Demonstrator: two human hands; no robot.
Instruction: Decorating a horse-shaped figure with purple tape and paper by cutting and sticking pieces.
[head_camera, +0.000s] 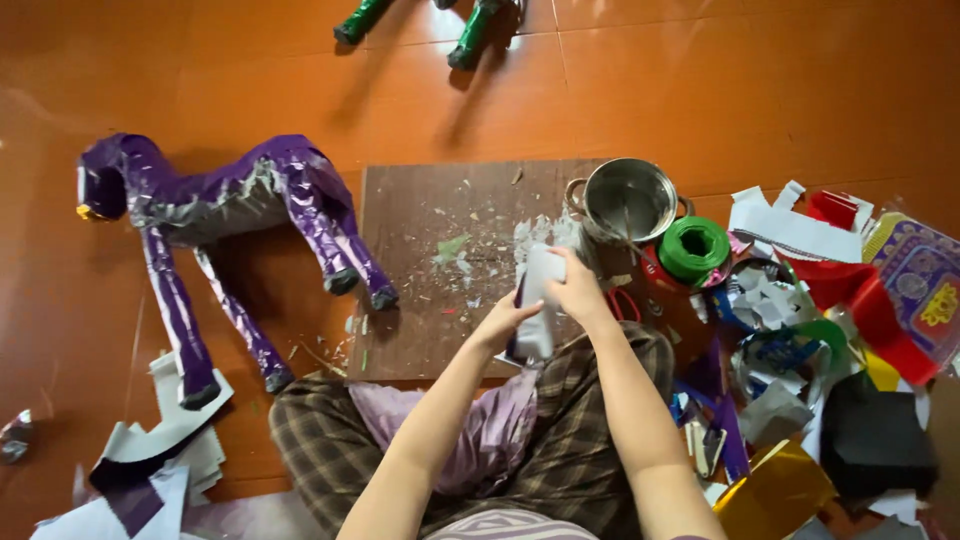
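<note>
Two hands (545, 300) gripping one white paper piece (538, 300), one steel pot (629, 200), one purple horse (230, 225)

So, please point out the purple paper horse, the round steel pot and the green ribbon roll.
purple paper horse (215, 195): head view, on its body.
round steel pot (628, 200): head view, inside bottom.
green ribbon roll (693, 247): head view, top face.

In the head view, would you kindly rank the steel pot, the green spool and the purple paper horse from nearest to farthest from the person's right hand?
From the right hand, which grips a pale paper-wrapped piece:
1. Steel pot, just above and right of the hand.
2. Green spool, further right, beside the pot.
3. Purple paper horse, far left on the floor.
</note>
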